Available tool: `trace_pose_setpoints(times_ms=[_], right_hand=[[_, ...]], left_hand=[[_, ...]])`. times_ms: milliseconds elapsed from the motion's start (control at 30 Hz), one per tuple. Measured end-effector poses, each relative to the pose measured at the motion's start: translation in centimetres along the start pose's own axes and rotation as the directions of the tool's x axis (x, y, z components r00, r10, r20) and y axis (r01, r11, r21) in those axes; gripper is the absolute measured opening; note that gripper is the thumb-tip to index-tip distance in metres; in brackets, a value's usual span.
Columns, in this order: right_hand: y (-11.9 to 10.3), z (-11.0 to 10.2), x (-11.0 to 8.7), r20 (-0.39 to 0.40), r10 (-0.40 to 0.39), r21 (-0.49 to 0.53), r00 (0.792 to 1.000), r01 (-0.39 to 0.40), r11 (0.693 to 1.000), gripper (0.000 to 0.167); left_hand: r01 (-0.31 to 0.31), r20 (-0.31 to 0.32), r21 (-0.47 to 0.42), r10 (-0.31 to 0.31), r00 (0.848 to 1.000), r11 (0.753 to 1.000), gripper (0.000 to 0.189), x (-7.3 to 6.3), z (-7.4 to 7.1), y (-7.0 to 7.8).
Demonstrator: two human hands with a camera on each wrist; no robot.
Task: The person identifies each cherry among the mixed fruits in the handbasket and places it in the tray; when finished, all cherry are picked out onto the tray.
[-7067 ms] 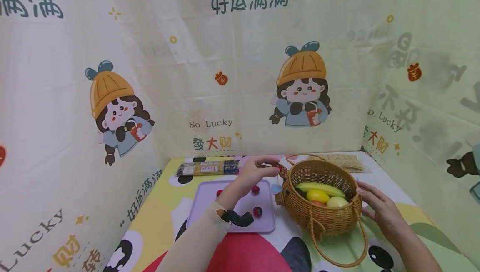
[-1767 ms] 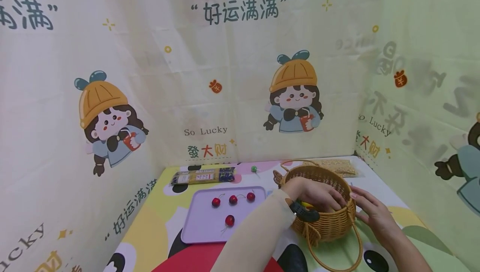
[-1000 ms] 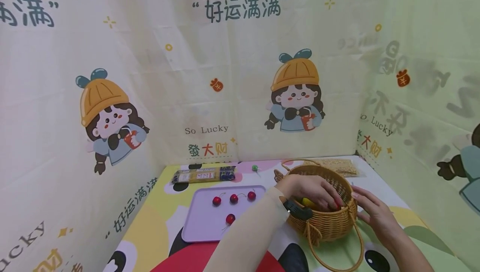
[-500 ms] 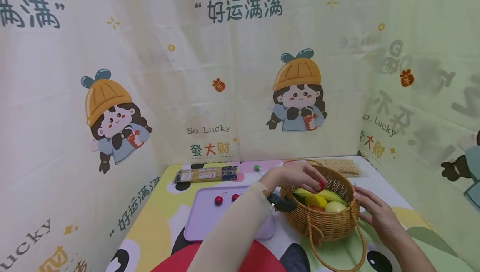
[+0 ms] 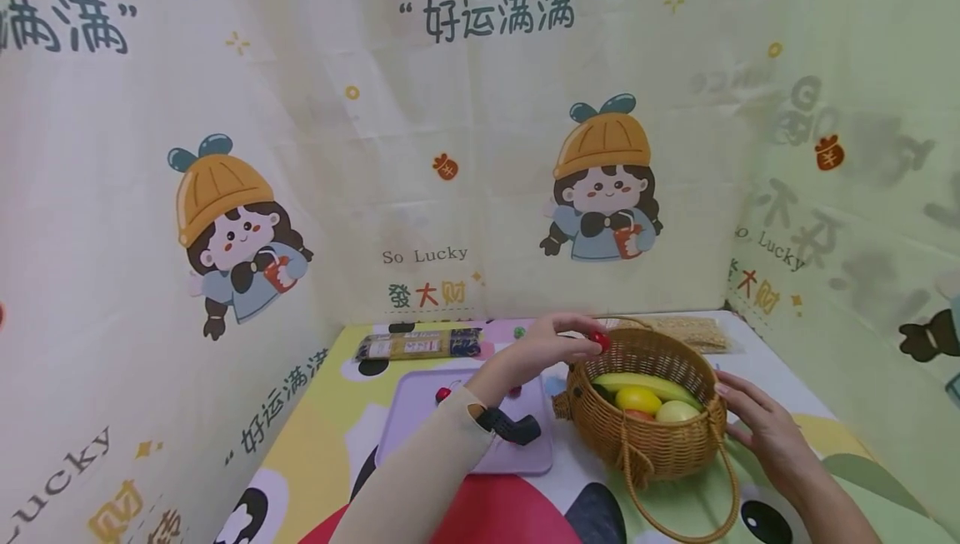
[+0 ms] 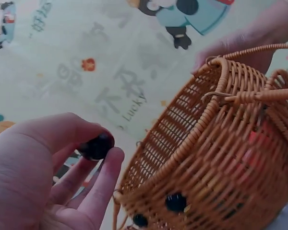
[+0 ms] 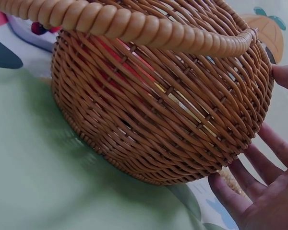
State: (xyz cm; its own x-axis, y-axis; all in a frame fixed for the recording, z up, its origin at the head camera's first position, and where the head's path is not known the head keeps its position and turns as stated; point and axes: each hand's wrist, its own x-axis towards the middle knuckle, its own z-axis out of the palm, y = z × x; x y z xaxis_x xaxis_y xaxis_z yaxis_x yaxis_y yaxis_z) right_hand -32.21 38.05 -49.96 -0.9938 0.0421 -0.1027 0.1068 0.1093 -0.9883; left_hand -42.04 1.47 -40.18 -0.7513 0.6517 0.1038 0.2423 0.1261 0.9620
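My left hand (image 5: 532, 352) pinches a dark red cherry (image 5: 601, 341) between thumb and fingertips, just above the left back rim of a wicker basket (image 5: 667, 448). In the left wrist view the same cherry (image 6: 100, 146) looks almost black, outside the basket's opening. Inside the basket lie a banana (image 5: 645, 382), a yellow lemon-like fruit (image 5: 637, 399) and a pale round fruit (image 5: 677, 411). My right hand (image 5: 765, 427) rests its extended fingers on the basket's right side. A lilac tray (image 5: 427, 436) holds cherries (image 5: 443, 395), partly hidden behind my left arm.
A long packet of noodles (image 5: 420, 344) lies behind the tray, with a green lollipop (image 5: 519, 332) to its right. Behind the basket is a clear bag of grains (image 5: 693, 332). The basket's rope handle (image 5: 686, 537) hangs down in front. Printed curtains (image 5: 480, 152) enclose the table.
My left hand reached into the basket, then came up and left out of it with a cherry. My right hand has stayed at the basket's side.
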Motion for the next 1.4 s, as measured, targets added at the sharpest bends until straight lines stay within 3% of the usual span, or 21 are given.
trace_pose_setpoints(times_ms=[167,300,567,833,1100,1400], right_hand=[[0.0,-0.2,-0.2,0.001,0.000,0.007,1.000,0.000,1.000,0.033],[0.0,-0.2,-0.3,0.000,-0.001,0.016,1.000,0.001,1.000,0.035],[0.0,-0.4,-0.4,-0.004,-0.003,0.016,1.000,0.003,1.000,0.036],[-0.2,-0.1,-0.3,0.000,0.002,0.010,1.000,-0.002,1.000,0.037],[-0.2,0.0,-0.1,-0.003,-0.009,0.015,1.000,0.009,1.000,0.040],[-0.1,0.1,-0.1,-0.005,-0.005,0.016,1.000,0.005,1.000,0.041]], left_hand=[[-0.006,-0.059,-0.054,0.003,0.998,0.999,0.036,-2.5,-2.0,-1.3],[0.025,-0.119,-0.068,-0.033,0.992,0.997,0.035,-4.5,-3.9,-2.6],[0.115,-0.185,0.110,-0.094,0.978,0.987,0.027,-9.0,-6.5,-5.2],[0.163,-0.248,0.150,-0.122,0.961,0.975,0.029,-13.9,-8.4,-7.7],[0.163,-0.346,0.209,-0.083,0.934,0.964,0.035,-17.2,-9.7,-9.6],[0.187,-0.440,0.336,-0.021,0.898,0.923,0.024,-19.9,-10.1,-11.3]])
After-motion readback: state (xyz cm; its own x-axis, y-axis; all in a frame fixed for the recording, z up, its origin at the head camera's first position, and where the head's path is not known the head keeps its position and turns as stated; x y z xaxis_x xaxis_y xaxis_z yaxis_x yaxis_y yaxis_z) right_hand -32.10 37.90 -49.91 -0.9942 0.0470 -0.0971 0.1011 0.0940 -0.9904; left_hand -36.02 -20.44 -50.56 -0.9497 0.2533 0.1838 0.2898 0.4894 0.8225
